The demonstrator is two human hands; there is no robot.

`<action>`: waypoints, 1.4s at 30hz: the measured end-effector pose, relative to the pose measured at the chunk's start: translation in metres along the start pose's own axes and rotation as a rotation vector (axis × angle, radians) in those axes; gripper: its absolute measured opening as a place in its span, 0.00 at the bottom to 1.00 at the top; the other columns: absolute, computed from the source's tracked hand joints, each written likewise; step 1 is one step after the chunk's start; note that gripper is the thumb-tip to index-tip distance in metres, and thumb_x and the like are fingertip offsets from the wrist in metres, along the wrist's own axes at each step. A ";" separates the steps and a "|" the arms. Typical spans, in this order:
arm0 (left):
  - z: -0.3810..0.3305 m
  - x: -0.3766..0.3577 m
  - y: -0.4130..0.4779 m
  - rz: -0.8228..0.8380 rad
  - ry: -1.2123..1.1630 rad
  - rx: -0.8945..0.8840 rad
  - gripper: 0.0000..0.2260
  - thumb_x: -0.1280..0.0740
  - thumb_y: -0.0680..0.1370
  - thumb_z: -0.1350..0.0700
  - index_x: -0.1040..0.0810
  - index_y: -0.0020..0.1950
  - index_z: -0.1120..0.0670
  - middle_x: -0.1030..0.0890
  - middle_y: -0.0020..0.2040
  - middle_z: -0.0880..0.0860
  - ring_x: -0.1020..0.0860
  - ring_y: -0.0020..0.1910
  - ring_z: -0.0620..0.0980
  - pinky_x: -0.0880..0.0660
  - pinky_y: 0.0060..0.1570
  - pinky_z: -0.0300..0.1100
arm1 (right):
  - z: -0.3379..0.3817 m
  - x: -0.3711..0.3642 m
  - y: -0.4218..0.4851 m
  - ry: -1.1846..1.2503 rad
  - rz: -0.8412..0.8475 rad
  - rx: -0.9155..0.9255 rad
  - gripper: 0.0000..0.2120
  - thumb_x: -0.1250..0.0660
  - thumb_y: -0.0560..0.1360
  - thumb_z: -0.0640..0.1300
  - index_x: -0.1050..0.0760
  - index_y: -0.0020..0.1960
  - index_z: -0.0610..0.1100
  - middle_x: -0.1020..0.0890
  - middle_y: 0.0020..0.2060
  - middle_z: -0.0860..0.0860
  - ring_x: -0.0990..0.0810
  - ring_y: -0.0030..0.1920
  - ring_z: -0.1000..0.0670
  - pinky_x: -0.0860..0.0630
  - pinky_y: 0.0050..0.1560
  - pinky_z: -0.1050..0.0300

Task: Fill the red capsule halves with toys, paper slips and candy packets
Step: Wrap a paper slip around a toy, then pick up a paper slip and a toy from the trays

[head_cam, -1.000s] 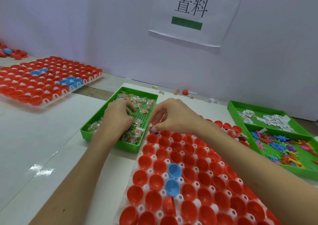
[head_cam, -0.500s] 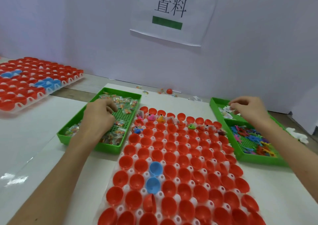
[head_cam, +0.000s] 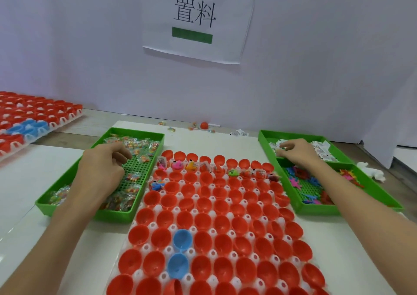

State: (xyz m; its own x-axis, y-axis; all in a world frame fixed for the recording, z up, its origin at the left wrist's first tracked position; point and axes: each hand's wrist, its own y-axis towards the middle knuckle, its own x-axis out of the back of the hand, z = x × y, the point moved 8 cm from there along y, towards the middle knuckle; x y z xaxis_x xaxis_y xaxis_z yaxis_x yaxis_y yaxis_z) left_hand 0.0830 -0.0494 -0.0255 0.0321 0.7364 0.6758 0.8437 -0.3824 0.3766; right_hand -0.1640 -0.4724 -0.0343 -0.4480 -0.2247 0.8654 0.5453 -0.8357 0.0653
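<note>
Far to the left of our left grip (head_cam: 101, 170), a second tray of capsule halves (head_cam: 33, 114) lies on the worktop (head_cam: 33, 182). The left grip hovers with its fingers curled over the green tray (head_cam: 67, 206) of candy packets (head_cam: 137, 145); we cannot tell whether it holds one. Between the two grips sits the white tray (head_cam: 155, 208) of red capsule halves (head_cam: 225, 204). Those level with the grips hold toys and slips, while those nearer us are bare, with two blue halves (head_cam: 182, 240) among them. Beyond, on the wall, we read "置料" on a paper sign (head_cam: 196, 21) above a green bar. Our right grip (head_cam: 295, 153) curls its fingertips onto the paper slips (head_cam: 322, 150) in a green tray (head_cam: 262, 136); whether it is pinching a slip we cannot tell. The toys (head_cam: 300, 179) lie just nearer than it.
</note>
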 end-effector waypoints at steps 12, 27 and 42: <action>-0.008 0.007 -0.003 -0.037 -0.044 -0.030 0.11 0.32 0.74 0.70 0.15 0.42 0.55 0.17 0.39 0.53 0.21 0.40 0.46 0.28 0.47 0.42 | -0.005 0.008 0.005 0.073 -0.042 -0.024 0.11 0.23 0.70 0.37 0.21 0.34 0.47 0.18 0.43 0.48 0.21 0.46 0.49 0.22 0.49 0.51; -0.003 0.002 -0.003 0.014 -0.080 0.030 0.17 0.32 0.71 0.76 0.17 0.43 0.54 0.18 0.47 0.54 0.20 0.46 0.49 0.26 0.45 0.42 | -0.008 0.006 0.016 -0.051 -0.012 -0.043 0.11 0.30 0.73 0.32 0.15 0.53 0.41 0.16 0.59 0.44 0.20 0.60 0.45 0.26 0.61 0.52; 0.001 -0.002 -0.002 0.025 -0.089 0.015 0.17 0.31 0.71 0.75 0.17 0.44 0.53 0.18 0.48 0.53 0.21 0.48 0.49 0.27 0.47 0.43 | -0.013 0.007 0.017 -0.063 -0.050 0.005 0.10 0.24 0.72 0.41 0.22 0.35 0.47 0.15 0.47 0.46 0.23 0.39 0.54 0.30 0.40 0.58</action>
State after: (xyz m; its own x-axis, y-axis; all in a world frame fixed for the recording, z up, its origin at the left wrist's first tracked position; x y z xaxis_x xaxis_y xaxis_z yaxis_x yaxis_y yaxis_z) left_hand 0.0819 -0.0497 -0.0281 0.0998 0.7735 0.6259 0.8501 -0.3931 0.3503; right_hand -0.1665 -0.4947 -0.0333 -0.4296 -0.1502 0.8904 0.5267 -0.8427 0.1119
